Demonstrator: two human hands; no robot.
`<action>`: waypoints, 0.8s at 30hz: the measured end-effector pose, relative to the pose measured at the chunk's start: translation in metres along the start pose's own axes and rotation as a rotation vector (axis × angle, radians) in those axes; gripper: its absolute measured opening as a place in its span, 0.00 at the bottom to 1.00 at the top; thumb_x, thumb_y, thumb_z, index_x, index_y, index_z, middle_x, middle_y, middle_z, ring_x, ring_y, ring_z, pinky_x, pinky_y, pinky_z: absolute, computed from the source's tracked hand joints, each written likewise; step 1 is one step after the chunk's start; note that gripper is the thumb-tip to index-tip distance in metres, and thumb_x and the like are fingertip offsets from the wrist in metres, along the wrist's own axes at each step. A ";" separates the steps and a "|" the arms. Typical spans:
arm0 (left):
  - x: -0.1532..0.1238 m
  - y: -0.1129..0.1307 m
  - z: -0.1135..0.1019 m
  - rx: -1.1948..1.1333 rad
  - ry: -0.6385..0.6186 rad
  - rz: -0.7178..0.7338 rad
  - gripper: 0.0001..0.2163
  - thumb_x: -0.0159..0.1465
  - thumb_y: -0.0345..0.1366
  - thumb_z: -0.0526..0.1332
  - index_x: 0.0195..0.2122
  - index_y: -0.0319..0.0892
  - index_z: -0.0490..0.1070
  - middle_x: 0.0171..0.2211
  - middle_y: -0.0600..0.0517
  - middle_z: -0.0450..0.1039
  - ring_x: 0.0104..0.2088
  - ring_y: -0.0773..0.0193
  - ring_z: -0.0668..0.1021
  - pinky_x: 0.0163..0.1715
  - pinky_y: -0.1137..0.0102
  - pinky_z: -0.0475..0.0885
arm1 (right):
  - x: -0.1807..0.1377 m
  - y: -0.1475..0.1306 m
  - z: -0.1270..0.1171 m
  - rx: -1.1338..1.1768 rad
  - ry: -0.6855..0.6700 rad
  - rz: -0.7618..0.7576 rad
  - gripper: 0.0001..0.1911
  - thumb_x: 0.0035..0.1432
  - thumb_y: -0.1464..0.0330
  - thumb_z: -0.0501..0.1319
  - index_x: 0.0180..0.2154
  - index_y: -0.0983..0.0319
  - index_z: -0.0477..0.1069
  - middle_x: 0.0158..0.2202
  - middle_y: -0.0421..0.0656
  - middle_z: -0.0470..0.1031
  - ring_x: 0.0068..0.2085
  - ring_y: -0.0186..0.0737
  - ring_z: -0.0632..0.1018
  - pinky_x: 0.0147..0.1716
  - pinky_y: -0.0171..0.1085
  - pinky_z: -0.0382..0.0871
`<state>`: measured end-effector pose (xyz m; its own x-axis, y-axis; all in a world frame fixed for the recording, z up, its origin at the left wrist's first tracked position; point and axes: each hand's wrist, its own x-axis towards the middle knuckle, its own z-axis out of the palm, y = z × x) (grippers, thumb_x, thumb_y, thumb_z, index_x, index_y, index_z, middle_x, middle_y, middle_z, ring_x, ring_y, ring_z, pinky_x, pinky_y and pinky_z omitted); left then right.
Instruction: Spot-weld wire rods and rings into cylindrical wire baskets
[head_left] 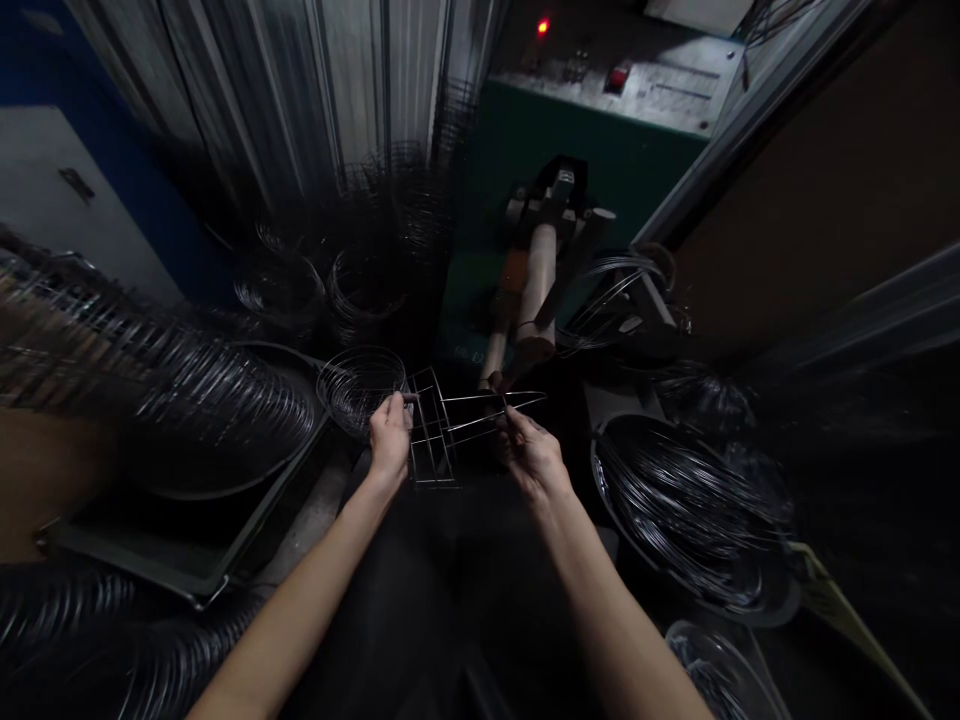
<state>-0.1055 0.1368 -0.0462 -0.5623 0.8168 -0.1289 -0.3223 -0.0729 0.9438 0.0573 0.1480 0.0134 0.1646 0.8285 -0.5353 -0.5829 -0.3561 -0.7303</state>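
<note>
A wire frame (435, 440) of thin crossed rods hangs between my hands, with two long prongs reaching right. My left hand (390, 440) is closed on the frame's left side. Closed fingers of my right hand (532, 455) pinch the prongs near their right end; whether a separate small piece is also in them I cannot tell. Just above my right hand are the two electrode arms (538, 290) of a green machine (480, 180), which looks like a spot welder. Wire rings (360, 380) lie behind my left hand.
To the right stands a round tub (611, 490) full of bent wires (690, 500). Many stacked wire coils (210, 385) rest in a basin over a green tray (195, 575) at left. More wire rings (281, 285) stand by the corrugated wall (300, 90). A red lamp (543, 27) glows on the machine.
</note>
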 end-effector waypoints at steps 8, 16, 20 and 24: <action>0.004 0.004 0.001 -0.036 -0.017 -0.036 0.17 0.58 0.48 0.59 0.30 0.36 0.71 0.14 0.61 0.49 0.15 0.75 0.53 0.16 0.76 0.46 | 0.000 -0.001 0.007 0.013 0.008 0.007 0.08 0.45 0.78 0.68 0.25 0.66 0.70 0.18 0.37 0.72 0.19 0.25 0.73 0.18 0.21 0.67; 0.002 0.010 0.002 -0.100 -0.050 -0.048 0.14 0.60 0.43 0.58 0.31 0.35 0.72 0.13 0.61 0.48 0.14 0.75 0.52 0.15 0.76 0.46 | -0.005 0.005 -0.008 0.052 -0.034 0.017 0.06 0.48 0.74 0.68 0.27 0.66 0.71 0.23 0.38 0.75 0.23 0.28 0.76 0.19 0.23 0.68; 0.007 0.009 0.004 -0.121 -0.037 -0.055 0.14 0.60 0.43 0.57 0.31 0.35 0.72 0.13 0.61 0.49 0.14 0.75 0.53 0.15 0.76 0.45 | -0.010 0.006 -0.021 0.071 -0.010 0.030 0.06 0.48 0.74 0.68 0.28 0.66 0.72 0.23 0.39 0.76 0.24 0.28 0.76 0.19 0.24 0.69; 0.012 0.012 0.005 -0.136 -0.013 -0.063 0.13 0.61 0.41 0.56 0.30 0.35 0.71 0.13 0.61 0.49 0.14 0.75 0.53 0.15 0.76 0.46 | -0.013 0.003 -0.026 0.052 -0.002 0.033 0.06 0.48 0.74 0.68 0.28 0.66 0.72 0.23 0.38 0.75 0.23 0.27 0.76 0.18 0.23 0.68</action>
<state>-0.1117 0.1485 -0.0352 -0.5281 0.8295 -0.1816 -0.4569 -0.0974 0.8841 0.0743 0.1248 0.0076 0.1425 0.8176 -0.5579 -0.6283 -0.3608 -0.6892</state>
